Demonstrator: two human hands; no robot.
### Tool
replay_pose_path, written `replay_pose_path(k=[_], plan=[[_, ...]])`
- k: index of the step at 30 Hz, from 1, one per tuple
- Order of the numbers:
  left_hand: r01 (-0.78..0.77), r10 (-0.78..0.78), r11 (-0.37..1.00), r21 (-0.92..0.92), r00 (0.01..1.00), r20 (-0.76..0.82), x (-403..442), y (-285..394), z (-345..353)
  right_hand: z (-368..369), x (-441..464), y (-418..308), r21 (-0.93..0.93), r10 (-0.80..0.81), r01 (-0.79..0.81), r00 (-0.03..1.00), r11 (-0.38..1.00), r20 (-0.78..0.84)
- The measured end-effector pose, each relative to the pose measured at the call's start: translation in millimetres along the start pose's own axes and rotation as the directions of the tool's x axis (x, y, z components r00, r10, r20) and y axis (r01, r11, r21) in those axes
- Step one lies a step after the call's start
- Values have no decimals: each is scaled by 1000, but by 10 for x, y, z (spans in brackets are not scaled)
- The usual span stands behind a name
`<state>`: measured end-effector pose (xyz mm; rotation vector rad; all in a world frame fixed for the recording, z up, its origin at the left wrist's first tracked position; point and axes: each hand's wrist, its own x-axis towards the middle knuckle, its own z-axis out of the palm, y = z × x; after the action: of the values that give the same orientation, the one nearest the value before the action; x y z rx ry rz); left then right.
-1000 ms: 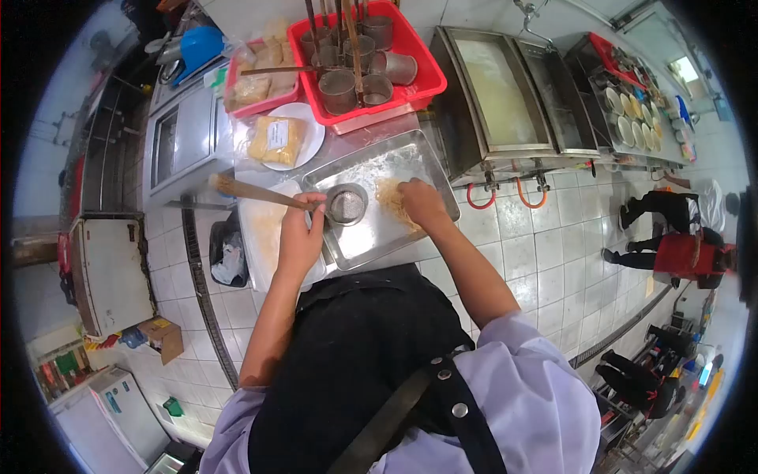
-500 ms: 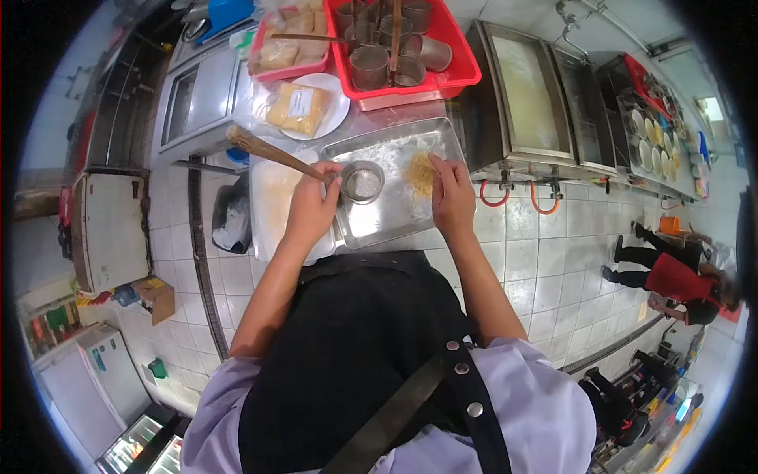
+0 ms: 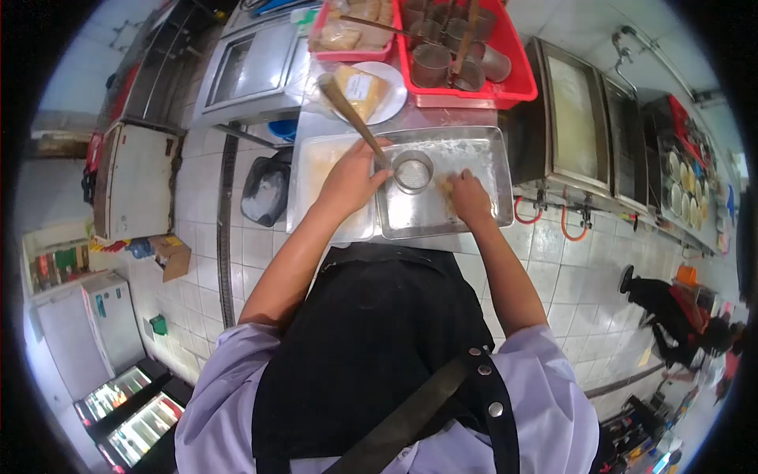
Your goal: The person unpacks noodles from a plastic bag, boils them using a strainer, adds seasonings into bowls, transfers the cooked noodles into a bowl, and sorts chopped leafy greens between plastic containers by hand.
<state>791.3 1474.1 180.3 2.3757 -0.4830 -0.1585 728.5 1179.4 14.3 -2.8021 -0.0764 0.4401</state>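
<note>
My left hand is closed round the lower part of a wooden handle, which slants up to the left. At the handle's end, a round metal mesh strainer rests over the metal tray. Its basket looks empty. On the strainer's right, my right hand has its fingers closed on the pale yellow noodles, partly covering them. White powder is spread on the tray's far part. A pale plastic container lies at the tray's left, partly under my left forearm.
Behind the tray stand a red bin of strainers, a white plate with a labelled bag, and a pink basket of bags. A fryer-like vat is to the right. A person stands far right.
The view has shifted, so the tray appears further right. My right hand has moved closer to the strainer, its fingers down on the noodles. My left hand still holds the handle.
</note>
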Motion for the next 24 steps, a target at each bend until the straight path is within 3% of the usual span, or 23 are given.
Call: replay_pose_path(k=[1,4,7,8,11,15,17,19,23,24], plan=[[27,-22,997,71,997,-68,-101,-112,-87,6,-14,49,50,-63,58,993,997,100],[152,-101,961,229,970,-220,-527,-533,-289,-230,-371,218,-37,-345,345,939,938,14],[304,-246,929,209,933,-262,-981,-913,-302,-356,-501,111,94,54,-44,992,995,-110],[346,-291,919,187,919,-265,-1107,-982,-258,-428,-554,-24,117,165,-157,985,981,-56],[302,-241,932,202,929,-280,-1228,-705,-188,-288,-556,-398,-93,225,-219,973,971,50],[315,-277,921,228,943,-183,-1329,-334,-184,167,-466,-406,-8,159,-159,987,987,4],[346,-329,896,277,938,-108,-1370,-200,-205,27,-518,-383,-42,14,-13,1000,999,9],[293,-285,916,276,956,-70,-1431,-185,-228,-71,-514,-170,-102,-141,143,990,984,20],[196,-209,924,329,978,6,-1481,-143,-232,-316,-558,-165,50,30,-24,992,998,-123],[162,-174,927,339,985,4,-1480,-146,-211,-371,-553,-245,-25,74,-76,995,997,-74]])
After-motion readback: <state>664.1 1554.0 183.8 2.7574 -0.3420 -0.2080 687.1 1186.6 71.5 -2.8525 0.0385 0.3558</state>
